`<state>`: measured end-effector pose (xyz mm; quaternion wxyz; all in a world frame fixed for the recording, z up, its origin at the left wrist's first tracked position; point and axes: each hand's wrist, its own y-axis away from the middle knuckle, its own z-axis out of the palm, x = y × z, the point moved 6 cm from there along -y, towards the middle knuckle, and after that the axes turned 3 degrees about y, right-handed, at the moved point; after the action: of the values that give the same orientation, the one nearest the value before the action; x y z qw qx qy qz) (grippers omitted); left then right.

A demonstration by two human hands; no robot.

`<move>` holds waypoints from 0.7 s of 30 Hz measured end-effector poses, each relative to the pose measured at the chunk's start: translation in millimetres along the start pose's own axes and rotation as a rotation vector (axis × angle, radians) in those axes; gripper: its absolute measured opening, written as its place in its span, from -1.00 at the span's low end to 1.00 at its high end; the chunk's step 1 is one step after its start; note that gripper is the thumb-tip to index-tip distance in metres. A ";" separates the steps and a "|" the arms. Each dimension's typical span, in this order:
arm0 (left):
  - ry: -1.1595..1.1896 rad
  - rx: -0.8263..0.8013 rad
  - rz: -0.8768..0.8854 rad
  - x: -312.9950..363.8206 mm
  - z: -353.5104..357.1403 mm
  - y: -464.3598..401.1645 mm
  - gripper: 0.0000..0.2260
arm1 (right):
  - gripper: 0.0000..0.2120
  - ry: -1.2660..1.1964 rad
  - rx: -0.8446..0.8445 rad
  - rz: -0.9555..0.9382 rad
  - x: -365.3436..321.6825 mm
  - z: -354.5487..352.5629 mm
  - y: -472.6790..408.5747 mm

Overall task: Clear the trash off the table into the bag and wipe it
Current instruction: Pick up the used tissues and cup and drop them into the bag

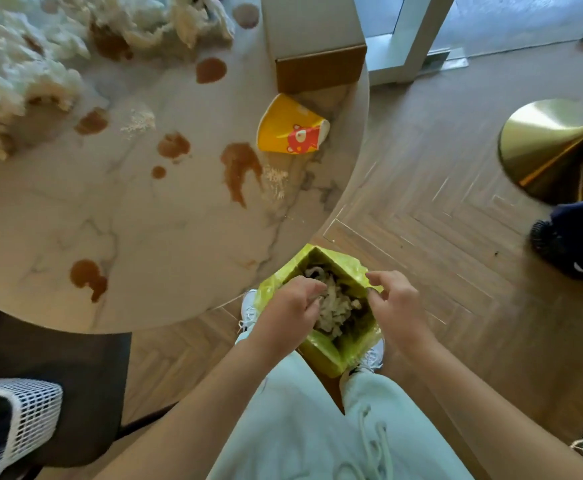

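Both hands over the yellow bag (356, 271) on the floor: left hand (292, 308) and right hand (395, 301), fingers loosely curled, holding nothing. Cup (290, 128) and tissue (23, 64) sit on the stained bench (144, 220).

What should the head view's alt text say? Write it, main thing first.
Both hands, left hand and right hand, hover over crumpled tissue in a yellow-lined bin on the floor. The marble table holds brown spills, a tipped yellow cup and a tissue pile.
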<state>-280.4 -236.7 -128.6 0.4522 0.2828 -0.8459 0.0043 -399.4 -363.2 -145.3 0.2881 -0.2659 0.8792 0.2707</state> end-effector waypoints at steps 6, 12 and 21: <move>0.016 0.270 0.114 12.3 -97.2 -4.9 -0.80 | -0.84 -0.056 0.266 -0.400 -134.9 -22.0 -20.5; 0.003 0.513 -0.022 -45.6 -212.3 -12.5 -0.80 | -0.84 -0.175 0.195 -0.514 -248.5 20.6 -59.6; -0.128 0.718 -0.196 -149.4 -353.8 -17.4 -0.78 | -0.81 -0.049 0.036 -0.603 -390.2 123.1 -144.0</move>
<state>62.3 -87.4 -38.5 0.2688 0.5026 -0.7860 0.2394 5.2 -266.7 -22.5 0.3815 -0.5032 0.7579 0.1637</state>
